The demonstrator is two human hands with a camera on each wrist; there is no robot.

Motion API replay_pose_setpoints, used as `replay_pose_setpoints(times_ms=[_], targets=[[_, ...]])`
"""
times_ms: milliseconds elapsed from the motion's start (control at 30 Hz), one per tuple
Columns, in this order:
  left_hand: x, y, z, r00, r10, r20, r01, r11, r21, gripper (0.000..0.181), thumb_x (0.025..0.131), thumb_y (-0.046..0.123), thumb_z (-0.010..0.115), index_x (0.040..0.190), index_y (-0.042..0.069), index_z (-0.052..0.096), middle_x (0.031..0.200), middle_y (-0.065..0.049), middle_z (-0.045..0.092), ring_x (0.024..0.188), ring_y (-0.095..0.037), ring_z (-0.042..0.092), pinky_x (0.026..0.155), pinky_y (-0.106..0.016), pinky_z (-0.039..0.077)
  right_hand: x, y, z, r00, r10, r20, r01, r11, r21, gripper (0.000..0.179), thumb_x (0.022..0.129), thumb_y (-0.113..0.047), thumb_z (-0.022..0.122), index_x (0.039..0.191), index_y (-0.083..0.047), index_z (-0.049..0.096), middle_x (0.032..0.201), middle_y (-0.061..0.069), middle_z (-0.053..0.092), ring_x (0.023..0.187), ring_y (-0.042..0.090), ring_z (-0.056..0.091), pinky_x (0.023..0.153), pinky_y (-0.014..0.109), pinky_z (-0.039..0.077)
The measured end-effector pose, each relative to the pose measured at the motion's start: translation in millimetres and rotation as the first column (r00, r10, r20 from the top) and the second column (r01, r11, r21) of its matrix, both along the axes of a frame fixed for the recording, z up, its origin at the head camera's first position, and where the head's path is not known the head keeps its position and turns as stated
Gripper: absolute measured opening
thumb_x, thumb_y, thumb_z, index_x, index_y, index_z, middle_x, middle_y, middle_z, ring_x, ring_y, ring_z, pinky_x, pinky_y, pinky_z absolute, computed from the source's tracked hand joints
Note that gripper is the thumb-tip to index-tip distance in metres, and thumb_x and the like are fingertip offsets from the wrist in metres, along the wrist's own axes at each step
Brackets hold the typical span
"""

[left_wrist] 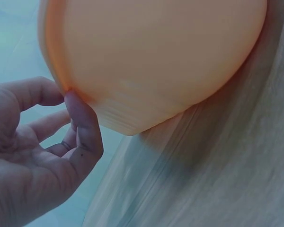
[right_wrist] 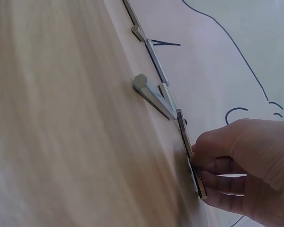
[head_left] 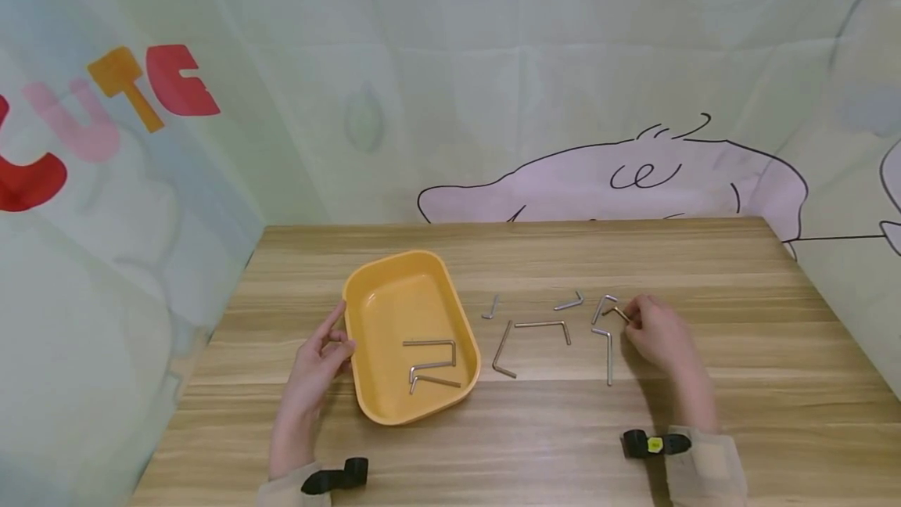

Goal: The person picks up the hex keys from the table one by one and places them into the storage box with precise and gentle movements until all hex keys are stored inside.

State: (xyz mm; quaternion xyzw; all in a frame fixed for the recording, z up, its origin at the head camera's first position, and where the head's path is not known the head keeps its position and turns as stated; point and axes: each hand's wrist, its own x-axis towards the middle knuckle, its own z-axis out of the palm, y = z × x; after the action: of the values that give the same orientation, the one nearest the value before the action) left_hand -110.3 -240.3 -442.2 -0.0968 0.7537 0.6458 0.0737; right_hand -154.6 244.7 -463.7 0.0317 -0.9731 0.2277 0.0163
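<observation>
Quick status from my end: I'd call it partway, with more out than in. My left hand (head_left: 317, 364) is pinching the rim of the yellow tray (head_left: 383, 319), which sits just to that hand's right. Inside it I count three hex keys (head_left: 429, 343), so those look done. My right hand (head_left: 662, 336) has an L-shaped hex key (head_left: 622, 314) gripped between thumb and fingers; that one's not in the tray, and I honestly can't tell if it's touching the bench (head_left: 535, 429) or just off it. By my count, six loose hex keys (head_left: 609, 360) are left, scattered between the right hand and the tray. The nearest two lie just beside the fingertips, the farthest near the tray.
</observation>
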Motion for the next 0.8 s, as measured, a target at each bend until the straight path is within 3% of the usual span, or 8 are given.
replay_pose_setpoints(times_ms=[400, 800], targets=[[0.1, 0.7, 0.8, 1.0, 0.012, 0.014, -0.012, 1.0, -0.013, 0.064, 0.095, 0.004, 0.053, 0.152, 0.023, 0.03, 0.098, 0.003, 0.041, 0.071, -0.001, 0.05, 0.07, -0.02, 0.051, 0.6, -0.2, 0.7, 1.0, -0.003, 0.008, 0.004, 1.0, -0.027, 0.019, 0.079, 0.0, 0.062, 0.097, 0.003, 0.06, 0.088, 0.014, 0.061, 0.078, 0.024, 0.057, 0.067, 0.038, 0.048], [0.3, 0.0, -0.3, 1.0, 0.012, 0.006, -0.012, 1.0, -0.011, 0.064, 0.095, 0.006, 0.054, 0.152, 0.023, 0.03, 0.099, 0.002, 0.042, 0.071, -0.001, 0.05, 0.07, -0.02, 0.051, 1.2, -2.8, 2.9, 0.998, -0.012, -0.058, 0.008, 0.998, -0.061, 0.019, 0.079, 0.0, 0.061, 0.098, 0.003, 0.06, 0.09, 0.016, 0.061, 0.081, 0.025, 0.057, 0.071, 0.042, 0.049]])
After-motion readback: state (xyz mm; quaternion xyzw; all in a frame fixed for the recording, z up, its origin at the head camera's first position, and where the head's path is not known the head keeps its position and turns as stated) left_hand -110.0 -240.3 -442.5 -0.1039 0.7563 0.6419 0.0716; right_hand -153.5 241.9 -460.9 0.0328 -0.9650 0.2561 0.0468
